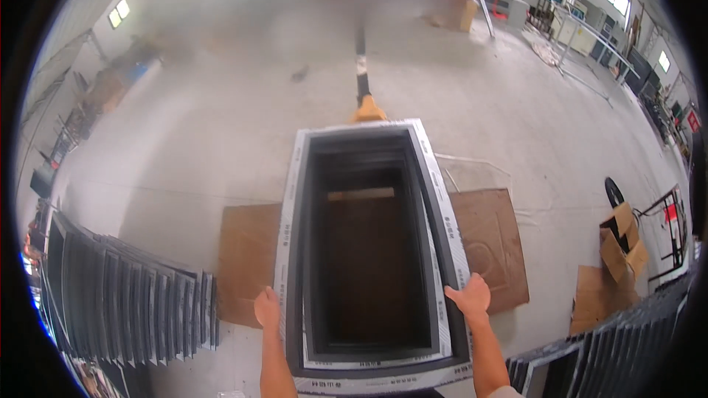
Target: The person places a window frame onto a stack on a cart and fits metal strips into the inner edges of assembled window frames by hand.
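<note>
In front of me is a tall stack of rectangular dark grey window frames, its top frame (436, 199) edged with white printed protective film. My left hand (268, 308) closes on the left side of that top frame near its close end, its fingers partly hidden by the edge. On the opposite side my right hand (470, 296) grips the frame, thumb over the top and fingers along the outer edge. The frame's opening looks down into a dark hollow. Brown cardboard (249, 265) sticks out below the stack on the left, and another brown sheet (495, 247) on the right.
Beyond the stack stands a yellow pallet jack (369, 109) with a dark upright handle. Rows of dark frames (133, 295) lean at the left, with more (612, 354) at the lower right. An opened cardboard box (624, 239) sits at the right. A haze blurs the top.
</note>
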{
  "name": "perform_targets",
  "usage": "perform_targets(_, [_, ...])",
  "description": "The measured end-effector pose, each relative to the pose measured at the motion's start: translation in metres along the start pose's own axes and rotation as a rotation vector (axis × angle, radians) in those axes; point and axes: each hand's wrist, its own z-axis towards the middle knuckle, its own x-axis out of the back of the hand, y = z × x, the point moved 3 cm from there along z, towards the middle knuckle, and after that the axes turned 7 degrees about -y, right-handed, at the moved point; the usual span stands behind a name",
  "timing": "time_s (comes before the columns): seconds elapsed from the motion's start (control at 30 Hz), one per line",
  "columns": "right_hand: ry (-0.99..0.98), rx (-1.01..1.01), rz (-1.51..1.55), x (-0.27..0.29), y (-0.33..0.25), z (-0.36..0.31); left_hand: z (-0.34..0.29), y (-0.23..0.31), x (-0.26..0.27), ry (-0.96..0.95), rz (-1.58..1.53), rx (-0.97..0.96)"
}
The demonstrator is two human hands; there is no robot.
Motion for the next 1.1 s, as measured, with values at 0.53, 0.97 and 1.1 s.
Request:
perform_targets(0.53, [-0.01,0.045,0.07,-0.11,0.075,-0.045,-0.018,-0.093,-0.069,-0.354,0.143,0.057])
perform_targets(0.97, [-0.102,-0.568,0.247,-0.19,0.187,-0.277,-0.217,-0.004,-0.071,-0.732,0.232,-0.967])
perform_targets(1.1, [-0.175,-0.655,0.377,-0.204,0.174,-0.329,-0.221,-0.009,-0.09,-0.841,0.437,-0.994])
